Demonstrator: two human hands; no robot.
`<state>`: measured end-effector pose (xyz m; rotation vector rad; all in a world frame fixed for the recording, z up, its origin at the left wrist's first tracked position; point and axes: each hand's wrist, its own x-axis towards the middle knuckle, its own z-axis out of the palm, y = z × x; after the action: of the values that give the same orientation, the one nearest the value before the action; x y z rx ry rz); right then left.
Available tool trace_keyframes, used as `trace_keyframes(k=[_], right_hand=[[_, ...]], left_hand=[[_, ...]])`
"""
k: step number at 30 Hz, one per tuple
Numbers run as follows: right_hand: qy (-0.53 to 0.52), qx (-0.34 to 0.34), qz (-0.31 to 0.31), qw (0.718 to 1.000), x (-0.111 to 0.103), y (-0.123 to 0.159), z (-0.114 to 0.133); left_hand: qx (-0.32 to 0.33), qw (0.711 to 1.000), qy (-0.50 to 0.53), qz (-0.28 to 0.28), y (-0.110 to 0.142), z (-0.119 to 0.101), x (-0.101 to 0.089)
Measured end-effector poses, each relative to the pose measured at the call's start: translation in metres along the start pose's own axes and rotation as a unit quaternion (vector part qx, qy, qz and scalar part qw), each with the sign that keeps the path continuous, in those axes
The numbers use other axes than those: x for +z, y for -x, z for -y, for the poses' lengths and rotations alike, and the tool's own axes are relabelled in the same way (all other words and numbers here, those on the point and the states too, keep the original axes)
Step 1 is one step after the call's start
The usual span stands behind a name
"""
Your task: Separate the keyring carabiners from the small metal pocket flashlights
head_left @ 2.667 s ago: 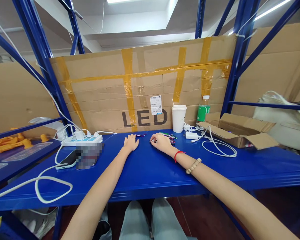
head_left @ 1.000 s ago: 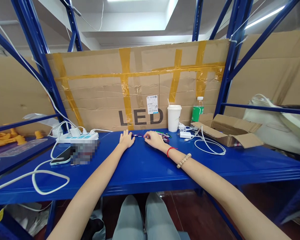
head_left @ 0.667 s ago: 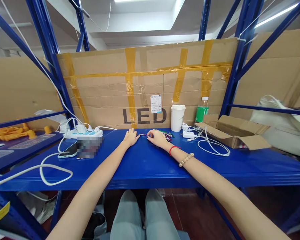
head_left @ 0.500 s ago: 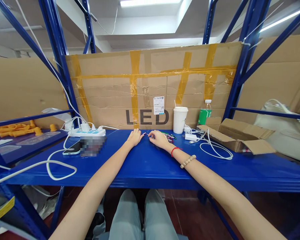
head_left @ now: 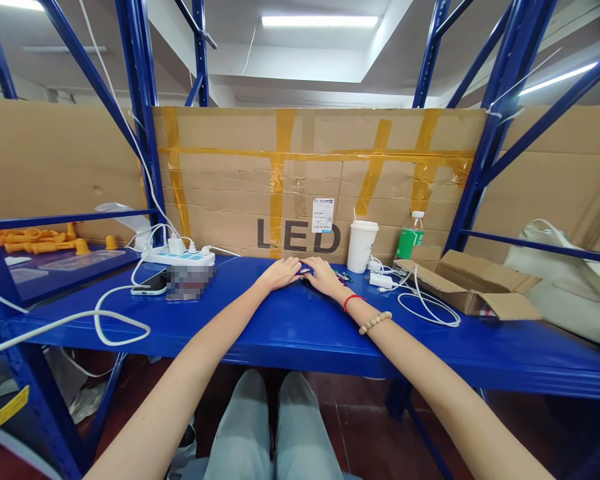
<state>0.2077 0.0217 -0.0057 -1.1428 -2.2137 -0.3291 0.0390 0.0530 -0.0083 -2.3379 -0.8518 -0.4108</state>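
Observation:
My left hand [head_left: 282, 273] and my right hand [head_left: 325, 277] meet over the blue tabletop near the cardboard panel. A slim, shiny purple item [head_left: 306, 271] shows between their fingertips; its exact kind is too small to make out. The left fingers are closed on its left end. The right fingers are closed on it from the other side, partly covering it. Just right of my right hand lies a small pile of shiny coloured pieces [head_left: 342, 275], green and purple among them, partly hidden by that hand.
Behind stands a taped cardboard panel [head_left: 220, 193]. At right are a white cup [head_left: 363, 245], a green-labelled bottle [head_left: 410, 236], a white charger with cable [head_left: 381, 281] and an open cardboard box [head_left: 473, 283]. At left lie a power strip [head_left: 185, 257], a phone [head_left: 150, 283] and a looping white cable [head_left: 125, 339].
At first my left hand lay flat beside the purple item, with my right hand apart near the pile. My hands have come together, both now on the purple item. The camera view has shifted.

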Motion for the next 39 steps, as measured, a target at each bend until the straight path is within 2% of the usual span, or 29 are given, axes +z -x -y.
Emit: trace_keyframes(k=[9,16,22,27,31,34,39], right_hand=[[0.003,-0.003,0.014,1.000,-0.001,0.001,0.007],[0.038,-0.025,0.018,0.999,-0.008,0.005,0.017],[0.087,-0.065,0.004,0.994,-0.006,0.001,0.022],[0.136,-0.002,0.015,0.991,0.000,-0.004,0.033],[0.150,0.043,0.044,0.987,0.006,-0.007,0.038],[0.145,0.105,0.069,0.981,0.011,-0.014,0.043],[0.097,0.192,0.123,0.969,0.025,-0.033,0.051]], left_hand=[[0.014,0.998,-0.041,0.037,0.001,-0.003,-0.001],[0.034,0.997,-0.006,0.074,0.003,-0.011,-0.007],[-0.030,0.997,-0.021,0.068,0.007,-0.034,-0.016],[-0.066,0.994,-0.072,0.050,0.010,-0.037,-0.018],[-0.073,0.993,-0.046,0.076,0.007,-0.035,-0.015],[-0.190,0.979,0.010,0.079,0.003,-0.035,-0.012],[-0.264,0.959,0.009,0.106,-0.008,-0.028,-0.001]])
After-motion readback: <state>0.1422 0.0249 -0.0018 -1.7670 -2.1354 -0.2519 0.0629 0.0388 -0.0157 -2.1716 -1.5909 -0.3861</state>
